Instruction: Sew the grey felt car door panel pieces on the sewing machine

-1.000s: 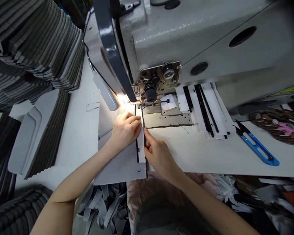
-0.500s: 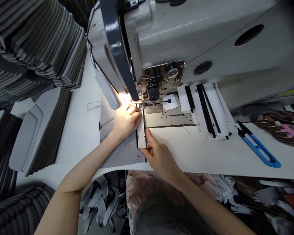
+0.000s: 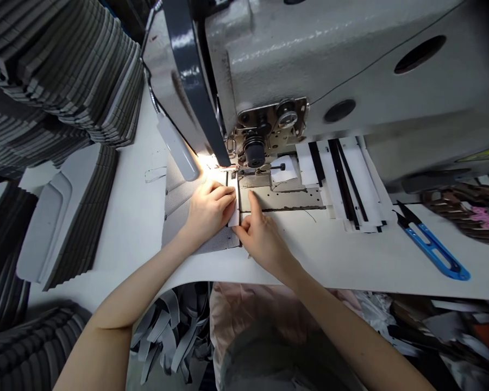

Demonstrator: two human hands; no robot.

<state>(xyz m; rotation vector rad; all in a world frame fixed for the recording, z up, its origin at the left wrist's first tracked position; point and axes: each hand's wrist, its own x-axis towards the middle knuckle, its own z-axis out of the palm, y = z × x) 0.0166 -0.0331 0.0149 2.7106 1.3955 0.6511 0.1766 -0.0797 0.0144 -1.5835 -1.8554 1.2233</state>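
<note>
My left grip [image 3: 209, 213] lies open, pressing the soft, light grey perforated mesh panel [image 3: 179, 214] flat; my right grip [image 3: 263, 237], fingers spread, pins its white strip [image 3: 233, 209] beside the steel needle plate [image 3: 281, 200].

My white work table [image 3: 342, 260] carries blue thread snips [image 3: 432, 247], stacked grey padded panels [image 3: 44, 228], and black-banded white strips [image 3: 346, 184].
</note>
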